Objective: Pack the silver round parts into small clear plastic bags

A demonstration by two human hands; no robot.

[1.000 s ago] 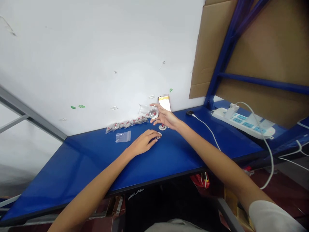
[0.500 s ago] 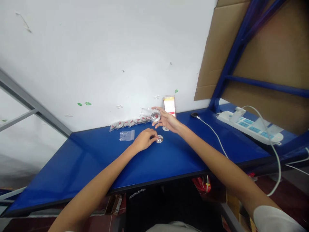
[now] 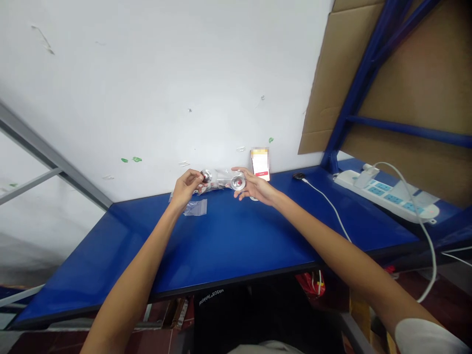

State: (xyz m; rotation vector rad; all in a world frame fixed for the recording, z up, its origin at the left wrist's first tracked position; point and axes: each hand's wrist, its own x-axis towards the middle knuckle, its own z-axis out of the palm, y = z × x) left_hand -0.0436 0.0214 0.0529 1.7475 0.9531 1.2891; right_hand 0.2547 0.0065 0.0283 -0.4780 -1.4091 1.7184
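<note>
My left hand (image 3: 187,188) pinches a shiny round metal disc (image 3: 207,175) by its edge, at the left end of a clear plastic bag (image 3: 222,175). My right hand (image 3: 256,188) grips this bag, which has another metal disc (image 3: 238,183) with a red mark in it. Both hands are raised over the back of the blue table (image 3: 228,241). Behind and below them lies a row of bagged discs (image 3: 212,187), partly covered by the left hand. A flat clear zip bag (image 3: 195,207) rests below the left hand. Another disc (image 3: 254,199) shows partly under my right hand.
A phone (image 3: 260,164) with a lit screen leans on the white wall. To its right lie a small black device (image 3: 298,176) on a white cable and a white power strip (image 3: 387,194). A blue metal frame with cardboard stands at the right.
My left hand has picked the metal disc up off the table and brought it up and left, beside the bag. My right hand stays in nearly the same place with the bagged disc.
</note>
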